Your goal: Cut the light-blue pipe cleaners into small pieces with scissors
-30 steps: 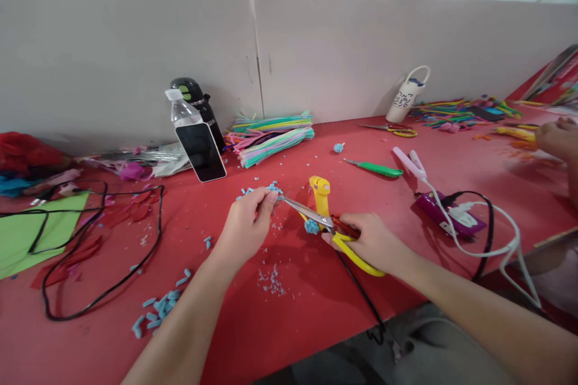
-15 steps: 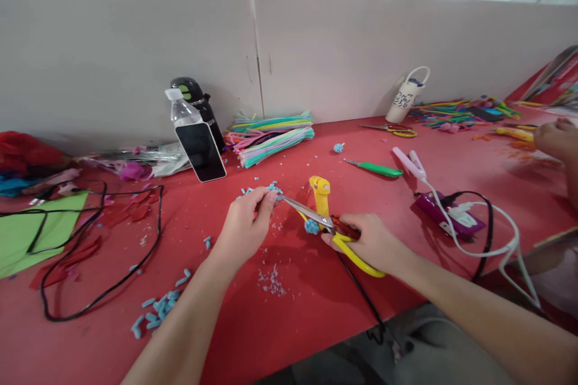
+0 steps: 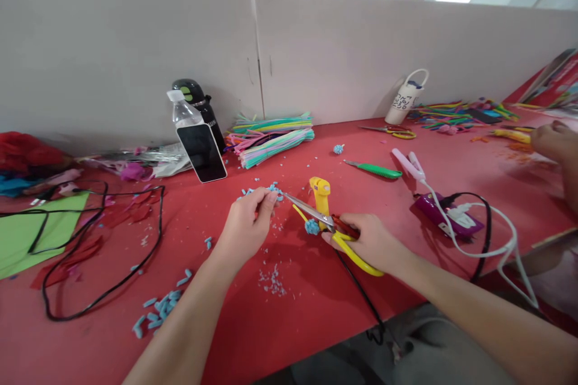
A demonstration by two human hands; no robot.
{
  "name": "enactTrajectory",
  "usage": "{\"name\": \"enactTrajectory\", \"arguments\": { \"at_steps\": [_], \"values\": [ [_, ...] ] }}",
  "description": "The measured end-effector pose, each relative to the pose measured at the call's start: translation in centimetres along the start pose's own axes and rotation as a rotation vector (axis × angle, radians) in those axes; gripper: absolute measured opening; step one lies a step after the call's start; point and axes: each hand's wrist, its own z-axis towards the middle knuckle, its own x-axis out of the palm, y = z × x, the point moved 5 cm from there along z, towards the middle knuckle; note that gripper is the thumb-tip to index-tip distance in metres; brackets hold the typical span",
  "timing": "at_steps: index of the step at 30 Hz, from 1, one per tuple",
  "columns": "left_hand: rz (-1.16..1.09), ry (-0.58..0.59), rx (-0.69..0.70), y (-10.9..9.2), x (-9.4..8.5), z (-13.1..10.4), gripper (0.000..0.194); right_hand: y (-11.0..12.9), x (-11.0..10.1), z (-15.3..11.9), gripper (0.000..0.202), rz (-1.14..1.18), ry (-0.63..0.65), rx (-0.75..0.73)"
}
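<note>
My right hand (image 3: 368, 240) grips a pair of scissors (image 3: 316, 213) with yellow and red handles, the blades pointing left toward my other hand. My left hand (image 3: 248, 219) is closed in a pinch near the blade tips; a small bit of blue shows at its fingertips, too small to make out fully. Under the scissors are a blue fuzzy ball (image 3: 311, 227) on a yellow stem and a yellow glue gun (image 3: 320, 192) standing on the red table (image 3: 235, 331). Small blue pieces (image 3: 273, 187) lie just behind my left hand, and tiny blue clippings (image 3: 273, 281) are scattered in front.
Blue cut pieces (image 3: 162, 310) lie by my left forearm. Pipe cleaners (image 3: 275, 138), a phone (image 3: 201, 152) and bottles stand or lie at the back. To the right are a green craft knife (image 3: 377, 169), a purple power strip (image 3: 447, 216) with cables, and another person's hand (image 3: 557, 141).
The scissors' tips have drawn slightly right, away from my left fingertips, and the blades look closer together. Both hands stay nearly in place.
</note>
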Motion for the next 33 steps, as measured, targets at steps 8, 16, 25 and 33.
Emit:
{"name": "enactTrajectory", "arguments": {
  "at_steps": [8, 16, 25, 33],
  "values": [
    [0.011, 0.007, 0.001, -0.03, 0.03, 0.03, 0.033, -0.04, 0.04, -0.01, 0.037, 0.02, 0.032, -0.011],
    [-0.002, 0.017, -0.002, -0.01, 0.09, 0.05, 0.032, 0.01, -0.04, -0.05, 0.043, -0.032, 0.04, -0.012],
    [0.013, 0.011, 0.013, -0.05, 0.05, 0.02, 0.032, -0.05, -0.03, 0.07, 0.039, -0.013, 0.01, -0.039],
    [0.01, 0.016, 0.007, 0.1, 0.1, 0.02, 0.032, 0.04, -0.1, -0.1, 0.038, 0.016, 0.027, 0.006]
  ]
}}
